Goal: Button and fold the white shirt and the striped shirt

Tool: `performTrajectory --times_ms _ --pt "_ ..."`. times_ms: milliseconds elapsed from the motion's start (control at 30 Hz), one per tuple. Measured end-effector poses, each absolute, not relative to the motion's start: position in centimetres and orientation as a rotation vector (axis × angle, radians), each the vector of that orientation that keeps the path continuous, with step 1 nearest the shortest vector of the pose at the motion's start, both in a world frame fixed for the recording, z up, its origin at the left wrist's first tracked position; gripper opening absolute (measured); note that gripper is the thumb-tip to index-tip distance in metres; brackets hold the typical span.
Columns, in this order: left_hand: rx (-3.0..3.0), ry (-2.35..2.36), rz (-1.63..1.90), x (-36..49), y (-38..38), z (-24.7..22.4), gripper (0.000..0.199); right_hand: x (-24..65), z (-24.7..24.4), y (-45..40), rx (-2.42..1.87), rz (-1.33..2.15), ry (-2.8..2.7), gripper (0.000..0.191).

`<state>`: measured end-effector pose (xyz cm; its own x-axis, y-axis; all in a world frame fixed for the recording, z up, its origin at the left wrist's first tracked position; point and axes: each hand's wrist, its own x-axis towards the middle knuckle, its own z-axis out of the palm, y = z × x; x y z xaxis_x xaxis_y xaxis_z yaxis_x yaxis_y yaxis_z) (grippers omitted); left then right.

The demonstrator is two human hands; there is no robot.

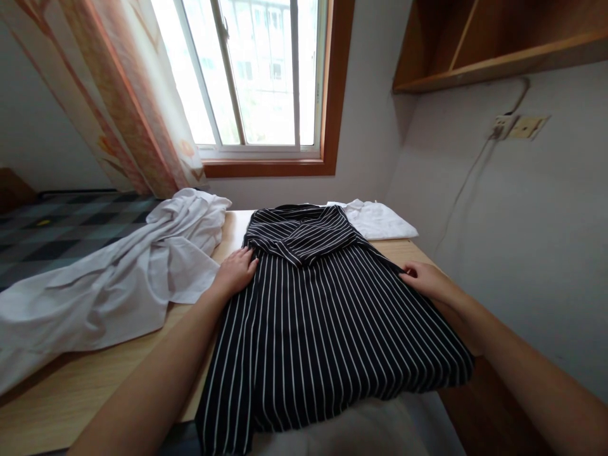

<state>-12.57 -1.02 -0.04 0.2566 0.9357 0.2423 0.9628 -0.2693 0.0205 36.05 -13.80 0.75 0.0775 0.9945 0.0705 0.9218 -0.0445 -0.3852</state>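
Observation:
A black shirt point(327, 316) with white stripes lies spread over the table, its collar end toward the window. Both sleeves point(304, 240) cross over its upper part, and its hem hangs past the table's near edge. My left hand point(236, 271) rests on the shirt's left edge, fingers stretched out and pointing away from me. At the right edge, my right hand point(422, 278) pinches the fabric between thumb and fingers; some of its fingertips are hidden.
A crumpled white cloth point(142, 278) covers the table's left side, beside a checked bed point(71, 221). Folded white clothing point(380, 220) lies at the far right corner. A cord point(463, 183) hangs from the wall socket point(503, 126), below a wooden shelf point(498, 60).

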Motion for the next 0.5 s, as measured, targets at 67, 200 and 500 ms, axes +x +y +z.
performTrajectory --times_ms 67,200,500 --pt "-2.375 -1.830 -0.306 -12.4 -1.1 0.1 0.061 36.0 1.0 -14.5 -2.028 0.324 -1.874 0.027" --pt "-2.372 -1.849 -0.275 -12.4 -1.1 0.3 0.061 35.9 1.2 -16.2 -2.002 0.435 -1.893 0.035" --pt "-2.382 -1.836 -0.271 -12.7 -0.7 -0.1 0.062 34.5 2.7 -21.2 -1.965 0.587 -1.954 0.040"
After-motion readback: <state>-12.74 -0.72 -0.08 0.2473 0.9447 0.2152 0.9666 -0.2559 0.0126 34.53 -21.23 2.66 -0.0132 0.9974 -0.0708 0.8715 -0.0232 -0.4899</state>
